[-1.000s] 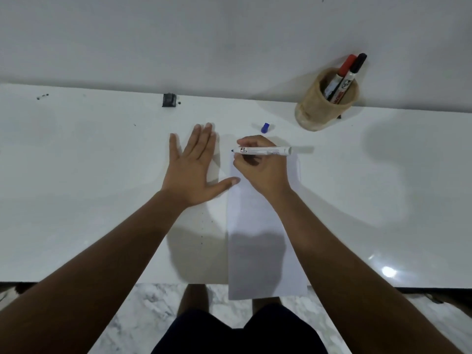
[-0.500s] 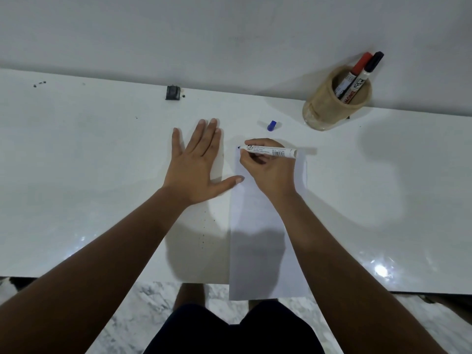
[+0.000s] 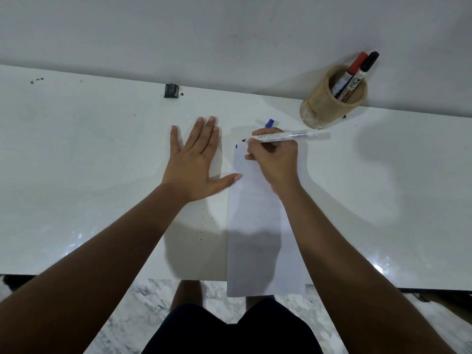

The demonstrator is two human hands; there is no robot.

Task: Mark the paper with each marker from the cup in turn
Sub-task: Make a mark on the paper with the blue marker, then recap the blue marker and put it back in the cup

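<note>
Head view: 1 paper [image 3: 258,226] on the table [image 3: 76,162], 1 blue mark [image 3: 236,146] just left of the marker [image 3: 286,136] tip. Right hand [image 3: 274,159] fingers closed round the marker. Left hand [image 3: 196,164] flat, fingers spread, thumb touching paper edge. 1 blue cap [image 3: 270,122] just beyond R fingers. 1 cup [image 3: 329,100] w/ 2 markers: red-capped marker [image 3: 353,69], black-capped marker [image 3: 365,70].

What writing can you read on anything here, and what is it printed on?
"SNOW": red letters, partly hidden, on the barrel of the black-capped marker in the cup.
Red-capped marker: a printed label, too small to read.
Marker held in the right hand: dark print near the tip end, too blurred to read.
Paper: only a small blue mark, no words.
</note>
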